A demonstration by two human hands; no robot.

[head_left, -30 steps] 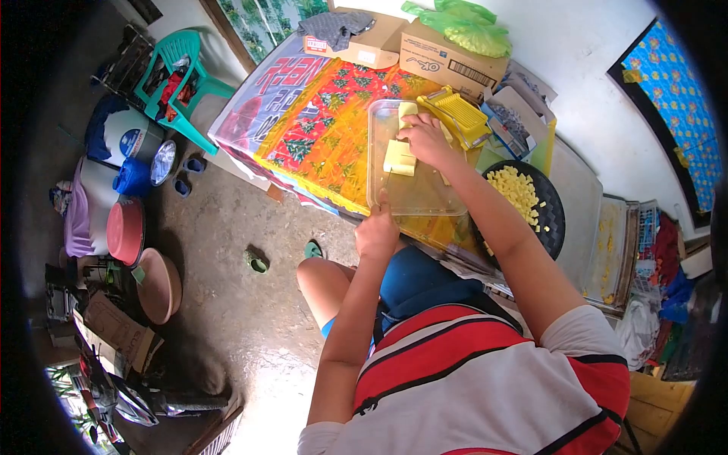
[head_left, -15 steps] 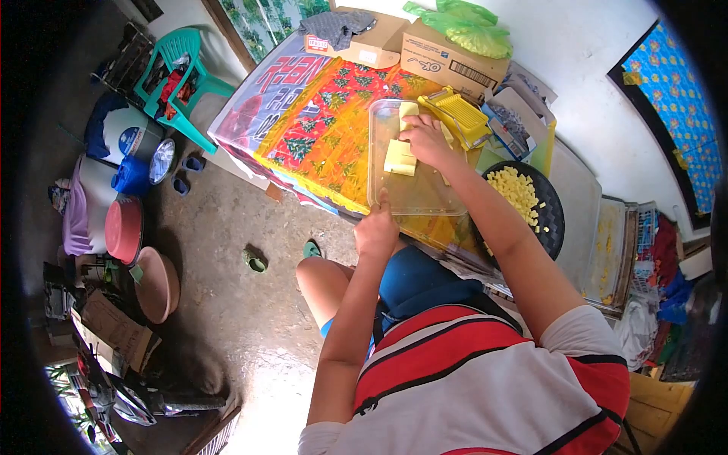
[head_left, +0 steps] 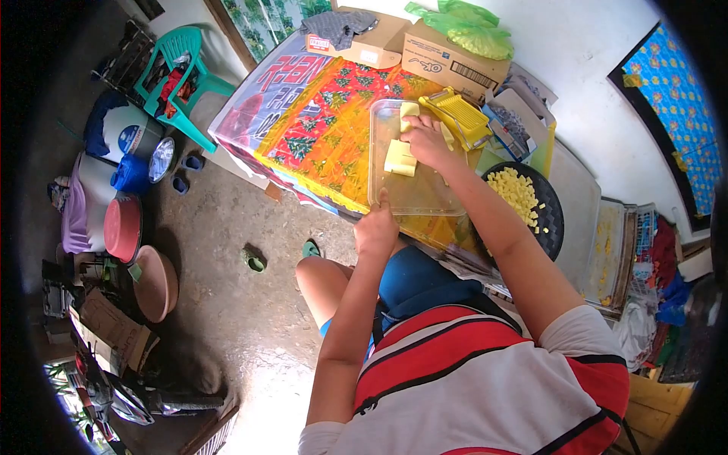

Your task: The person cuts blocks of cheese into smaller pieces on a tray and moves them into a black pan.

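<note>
A clear glass baking dish (head_left: 415,199) lies on the table's bright patterned cloth (head_left: 326,129). My left hand (head_left: 377,230) grips the dish's near rim, thumb up over the edge. My right hand (head_left: 426,142) reaches into the dish and rests on pale yellow slabs (head_left: 399,158) stacked inside. Another pale slab (head_left: 409,109) lies at the dish's far end. A yellow slicer tool (head_left: 460,114) sits just beyond my right hand. To the right, a black round tray (head_left: 554,220) holds several small yellow cubes (head_left: 515,192).
Cardboard boxes (head_left: 447,61) and a green plastic bag (head_left: 461,26) stand at the table's far edge. A metal tray (head_left: 613,250) lies to the right. A teal chair (head_left: 176,72), basins (head_left: 123,227) and sandals (head_left: 256,261) sit on the concrete floor at left.
My right hand has shifted very slightly over the slabs. My left hand has stayed on the dish rim.
</note>
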